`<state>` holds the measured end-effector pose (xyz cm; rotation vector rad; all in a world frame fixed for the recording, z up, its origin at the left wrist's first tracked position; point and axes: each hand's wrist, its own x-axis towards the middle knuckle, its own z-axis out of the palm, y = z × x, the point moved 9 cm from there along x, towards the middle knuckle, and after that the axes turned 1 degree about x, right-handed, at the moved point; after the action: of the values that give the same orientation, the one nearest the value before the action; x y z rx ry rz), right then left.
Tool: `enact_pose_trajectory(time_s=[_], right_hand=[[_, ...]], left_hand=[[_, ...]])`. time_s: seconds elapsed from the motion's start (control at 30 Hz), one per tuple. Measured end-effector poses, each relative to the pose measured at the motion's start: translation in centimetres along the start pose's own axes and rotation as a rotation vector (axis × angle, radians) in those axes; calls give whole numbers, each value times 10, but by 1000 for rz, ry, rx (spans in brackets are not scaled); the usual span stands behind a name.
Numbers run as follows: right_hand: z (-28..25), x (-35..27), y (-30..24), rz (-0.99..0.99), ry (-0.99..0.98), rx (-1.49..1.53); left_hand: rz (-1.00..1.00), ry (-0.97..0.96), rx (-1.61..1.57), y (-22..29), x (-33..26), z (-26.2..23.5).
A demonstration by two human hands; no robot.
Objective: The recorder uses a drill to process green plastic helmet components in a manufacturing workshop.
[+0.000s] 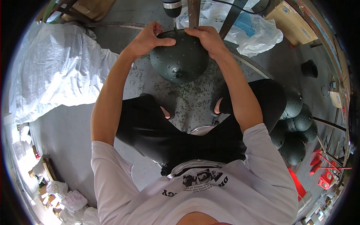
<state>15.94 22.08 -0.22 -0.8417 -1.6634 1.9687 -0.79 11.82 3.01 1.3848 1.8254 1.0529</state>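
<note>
A dark green, rounded, dome-like shell (180, 56) is between my hands, its surface dotted with small holes or bumps and a knob-like spot near its lower side. My left hand (152, 41) grips its upper left rim, thumb lying over the outside. On the upper right rim, my right hand (206, 38) holds it with the thumb along the edge. Just above the rim, between the hands, a drill chuck (172, 8) with a silver ring points its thin bit down at the shell. Whether the bit touches the shell I cannot tell.
Dark shavings (191, 99) litter the floor between my feet. Several similar dark shells (293, 152) are piled at my right. A large white sack (56, 71) lies at the left. Clear plastic bags (258, 37), a cardboard box (290, 23) and a black bucket (309, 69) stand at the far right.
</note>
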Motion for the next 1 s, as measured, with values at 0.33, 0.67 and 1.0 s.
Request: enact_pose_trajectory(time_s=[0.33,0.67,1.0], right_hand=[[-4,9,24,138,-150,-40],[21,1,54,-131,-420,-591],[-23,-1,40,-230,-202,-417]], left_hand=[[-193,-46,134,-13,-13,7],[-69,-208,325,-7,-56,78],[-225,-61,-37,-25,-91,61]])
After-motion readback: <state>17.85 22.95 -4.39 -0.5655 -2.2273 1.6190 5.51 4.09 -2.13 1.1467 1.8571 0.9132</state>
